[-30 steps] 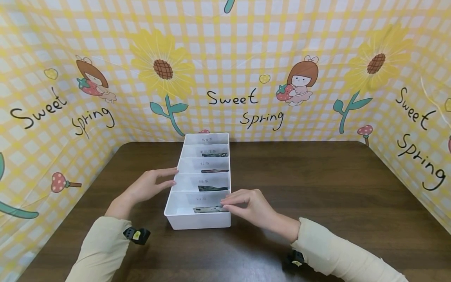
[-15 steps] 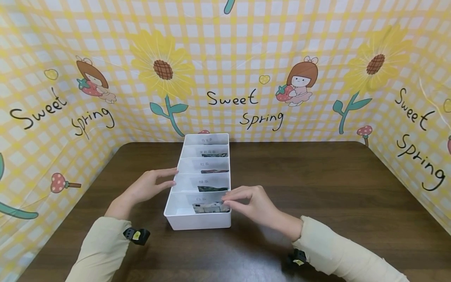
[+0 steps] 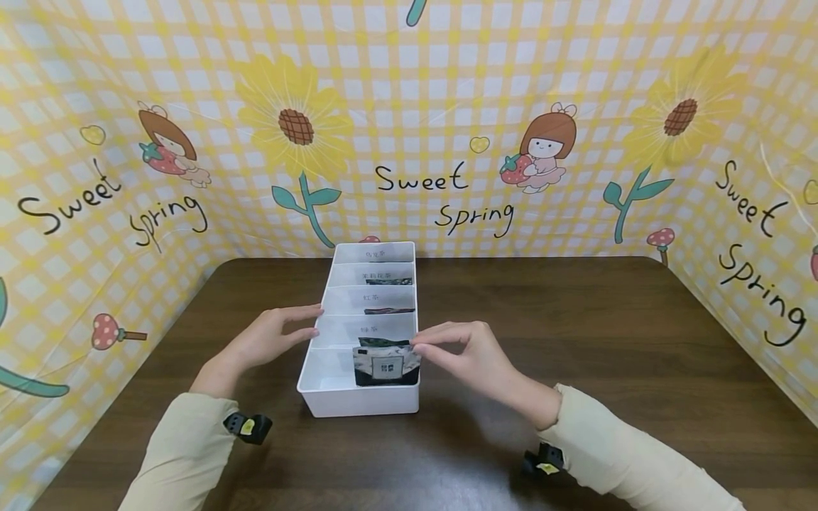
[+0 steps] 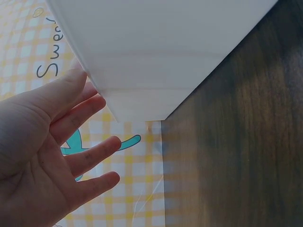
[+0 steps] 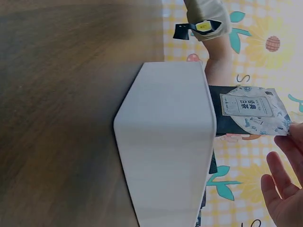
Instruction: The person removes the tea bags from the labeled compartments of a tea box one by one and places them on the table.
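A long white divided box (image 3: pixel 364 402) stands on the table, with printed Chinese labels on its compartment walls. My right hand (image 3: pixel 469 355) pinches the upper right corner of a tea sachet (image 3: pixel 387 367) between thumb and fingers. Pale with a black lower end, the sachet stands upright over the nearest compartment. In the right wrist view most of the sachet (image 5: pixel 251 109) shows above the box rim. My left hand (image 3: pixel 275 337) has its fingers extended at the box's left rim; in the left wrist view the thumb and forefinger meet that edge (image 4: pixel 90 75).
A dark green sachet (image 3: pixel 383 342), a reddish one (image 3: pixel 390 311) and another dark one (image 3: pixel 390 282) sit in compartments farther back. The box rests on a dark wooden table (image 3: pixel 562 319). A yellow checked cloth (image 3: pixel 422 106) hangs behind and along both sides.
My right hand has risen and drawn the pale sachet up out of the front compartment, so its printed face now shows. The left hand and the box have stayed in place.
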`<state>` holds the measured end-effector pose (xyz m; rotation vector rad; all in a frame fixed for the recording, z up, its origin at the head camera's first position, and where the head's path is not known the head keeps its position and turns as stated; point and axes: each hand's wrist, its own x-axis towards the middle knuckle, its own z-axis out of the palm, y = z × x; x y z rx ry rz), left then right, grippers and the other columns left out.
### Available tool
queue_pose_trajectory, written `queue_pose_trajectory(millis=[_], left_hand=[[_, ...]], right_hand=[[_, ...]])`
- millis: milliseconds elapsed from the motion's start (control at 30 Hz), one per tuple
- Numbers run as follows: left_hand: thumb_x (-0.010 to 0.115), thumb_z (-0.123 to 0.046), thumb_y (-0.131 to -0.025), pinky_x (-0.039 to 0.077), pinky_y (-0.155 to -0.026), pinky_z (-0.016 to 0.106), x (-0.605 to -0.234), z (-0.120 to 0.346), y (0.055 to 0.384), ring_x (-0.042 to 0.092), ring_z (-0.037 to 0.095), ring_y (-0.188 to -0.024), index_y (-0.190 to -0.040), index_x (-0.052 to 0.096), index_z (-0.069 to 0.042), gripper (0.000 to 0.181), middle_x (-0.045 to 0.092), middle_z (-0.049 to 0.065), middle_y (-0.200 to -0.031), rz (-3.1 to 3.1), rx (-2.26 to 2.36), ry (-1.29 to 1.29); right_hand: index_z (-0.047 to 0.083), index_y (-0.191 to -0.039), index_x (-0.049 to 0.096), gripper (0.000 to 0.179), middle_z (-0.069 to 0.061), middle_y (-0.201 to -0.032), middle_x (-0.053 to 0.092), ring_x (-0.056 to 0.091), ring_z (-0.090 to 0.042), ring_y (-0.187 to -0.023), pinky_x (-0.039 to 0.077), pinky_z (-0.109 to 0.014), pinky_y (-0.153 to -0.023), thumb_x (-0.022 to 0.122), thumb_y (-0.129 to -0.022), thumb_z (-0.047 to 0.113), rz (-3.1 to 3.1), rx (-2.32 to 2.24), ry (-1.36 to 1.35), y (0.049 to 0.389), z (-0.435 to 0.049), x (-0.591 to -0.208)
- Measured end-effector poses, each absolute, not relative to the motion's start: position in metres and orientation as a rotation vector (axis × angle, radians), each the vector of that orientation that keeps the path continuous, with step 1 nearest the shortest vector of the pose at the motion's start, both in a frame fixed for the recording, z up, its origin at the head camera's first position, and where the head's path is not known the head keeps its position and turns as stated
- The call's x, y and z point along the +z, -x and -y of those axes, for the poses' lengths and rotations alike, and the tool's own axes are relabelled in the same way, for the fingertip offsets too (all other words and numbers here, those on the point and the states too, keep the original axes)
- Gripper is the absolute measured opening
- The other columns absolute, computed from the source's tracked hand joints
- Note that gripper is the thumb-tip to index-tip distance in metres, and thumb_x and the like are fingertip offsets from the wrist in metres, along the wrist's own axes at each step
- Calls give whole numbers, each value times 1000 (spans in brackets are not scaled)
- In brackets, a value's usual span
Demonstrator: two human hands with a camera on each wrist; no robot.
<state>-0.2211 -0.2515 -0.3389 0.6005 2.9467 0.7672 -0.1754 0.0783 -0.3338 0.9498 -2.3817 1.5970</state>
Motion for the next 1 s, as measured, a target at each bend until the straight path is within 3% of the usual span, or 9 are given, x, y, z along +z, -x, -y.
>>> queue_pose_trajectory(millis=[333, 1000], left_hand=[[61, -23, -90, 39, -102, 55, -340, 252, 222, 46, 39, -127, -132, 52, -2, 47, 52, 19, -136, -2940, 779, -607], [61, -23, -90, 39, -102, 55, -339, 252, 221, 46, 38, -128, -132, 52, -3, 47, 51, 18, -136, -2942, 784, -603]], right_hand=[[10, -97, 75, 15, -3, -99, 74, 67, -11, -98, 52, -24, -88, 69, -84, 17, 2393, 1632, -863, 176, -85, -324], [4, -100, 73, 19, -12, -103, 72, 67, -3, -88, 55, -21, -73, 68, -85, 15, 2354, 1718, -736, 186, -108, -310]])
